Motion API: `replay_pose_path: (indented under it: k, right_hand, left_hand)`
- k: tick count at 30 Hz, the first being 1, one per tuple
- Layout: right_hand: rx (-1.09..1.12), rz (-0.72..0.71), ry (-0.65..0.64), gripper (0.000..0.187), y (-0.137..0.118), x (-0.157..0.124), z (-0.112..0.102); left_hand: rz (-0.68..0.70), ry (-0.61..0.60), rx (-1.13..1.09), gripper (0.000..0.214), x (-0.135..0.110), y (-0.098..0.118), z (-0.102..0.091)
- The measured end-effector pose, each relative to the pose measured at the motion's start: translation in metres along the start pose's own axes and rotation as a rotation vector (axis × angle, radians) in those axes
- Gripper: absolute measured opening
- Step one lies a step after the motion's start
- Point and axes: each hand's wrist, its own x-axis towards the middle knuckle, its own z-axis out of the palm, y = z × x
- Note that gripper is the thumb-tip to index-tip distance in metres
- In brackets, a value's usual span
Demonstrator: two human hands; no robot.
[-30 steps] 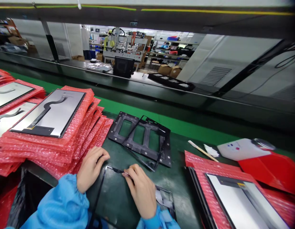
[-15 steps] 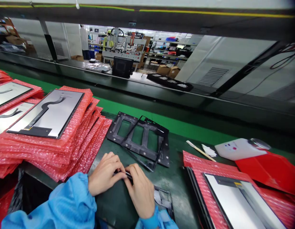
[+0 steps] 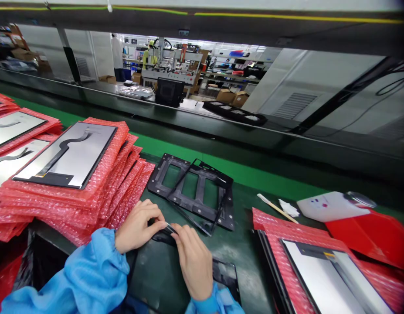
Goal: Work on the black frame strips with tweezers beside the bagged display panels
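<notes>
My two hands meet on the near side of the jig (image 3: 199,190), the black plate with three openings lying on the tabletop (image 3: 247,253). The thumb and fingers of my left hand (image 3: 139,227) are pinched narrow on one end of a thin strip (image 3: 170,228), and my right hand (image 3: 192,258) pinches its other end, fingertips close together. So the strip sits just nearer to me than the jig; whether it is loose or part of something else, I can't tell. Right under it, also on my side of the jig, shows a dark piece of frame (image 3: 163,237), mostly hidden by my hands.

A second frame (image 3: 206,227) lies askew over the jig, one corner sticking out past the near edge. Nearer to me than the jig's right end, a small black part (image 3: 227,275) is partly covered by my right wrist.

Left of the jig is a tall pile of red wrap (image 3: 115,196) with a screen (image 3: 82,150) lying on top, its ribbon cable upward. Right of the jig I have a swab (image 3: 276,208), a tissue (image 3: 288,207), a white bottle (image 3: 321,206) and, nearer to me, another screen (image 3: 339,279) on red wrap.
</notes>
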Motion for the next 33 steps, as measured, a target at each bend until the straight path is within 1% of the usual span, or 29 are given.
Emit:
replay_pose_path:
  k: [2,4,6,8,10,12,15,16,17,19,22,24,26,27,29,31,33]
  right_hand:
    - [0.011,0.019,0.030,0.027,0.001,-0.001,0.000]
    - [0.043,0.050,0.037,0.026,0.001,-0.001,0.001]
    - [0.078,0.068,0.018,0.024,0.001,-0.001,0.002]
    - [0.103,0.079,-0.010,0.023,0.001,0.000,0.002]
    - [0.116,0.093,-0.019,0.022,0.001,0.001,0.002]
    - [0.127,0.097,-0.013,0.023,0.002,0.002,0.001]
    - [0.147,0.084,0.004,0.024,0.002,0.002,0.001]
    - [0.152,0.081,0.009,0.024,0.002,0.002,0.001]
    - [0.156,0.082,0.014,0.024,0.002,0.002,0.002]
    - [0.161,0.094,0.015,0.024,0.002,0.003,0.003]
    - [0.140,0.094,0.021,0.023,0.001,0.004,0.001]
    - [0.086,0.031,0.000,0.023,0.000,0.004,-0.006]
    - [0.024,-0.068,-0.066,0.023,0.001,0.003,-0.019]
    - [-0.002,-0.112,-0.106,0.023,0.002,0.003,-0.028]
    - [-0.041,-0.184,-0.174,0.022,0.004,0.003,-0.046]
    - [-0.098,-0.250,-0.211,0.022,0.004,0.007,-0.064]
    - [-0.195,-0.313,-0.227,0.022,0.003,0.016,-0.078]
  left_hand:
    - [-0.034,0.074,0.019,0.023,0.001,-0.006,-0.004]
    - [-0.064,0.146,0.105,0.024,0.003,-0.014,-0.008]
    - [-0.063,0.159,0.234,0.029,0.005,-0.022,-0.011]
    - [-0.058,0.147,0.357,0.033,0.006,-0.028,-0.012]
    - [-0.052,0.142,0.410,0.030,0.003,-0.030,-0.011]
    - [-0.036,0.115,0.368,0.021,-0.004,-0.028,-0.009]
    - [-0.022,0.006,0.252,0.008,-0.021,-0.021,-0.006]
    - [-0.030,-0.026,0.238,0.009,-0.027,-0.019,-0.004]
    - [-0.044,-0.049,0.241,0.015,-0.032,-0.016,-0.002]
    - [-0.078,-0.068,0.280,0.023,-0.040,-0.012,0.002]
    - [-0.101,-0.086,0.319,0.018,-0.043,-0.010,0.009]
    - [-0.085,-0.091,0.299,0.011,-0.043,-0.010,0.009]
    - [-0.056,-0.090,0.245,0.005,-0.044,-0.012,0.005]
    - [-0.047,-0.091,0.206,0.004,-0.045,-0.012,0.002]
    - [-0.056,-0.095,0.108,0.011,-0.048,-0.012,-0.005]
    - [-0.129,-0.092,-0.008,0.016,-0.052,-0.010,-0.009]
    - [-0.249,-0.102,-0.202,0.021,-0.057,-0.006,-0.006]
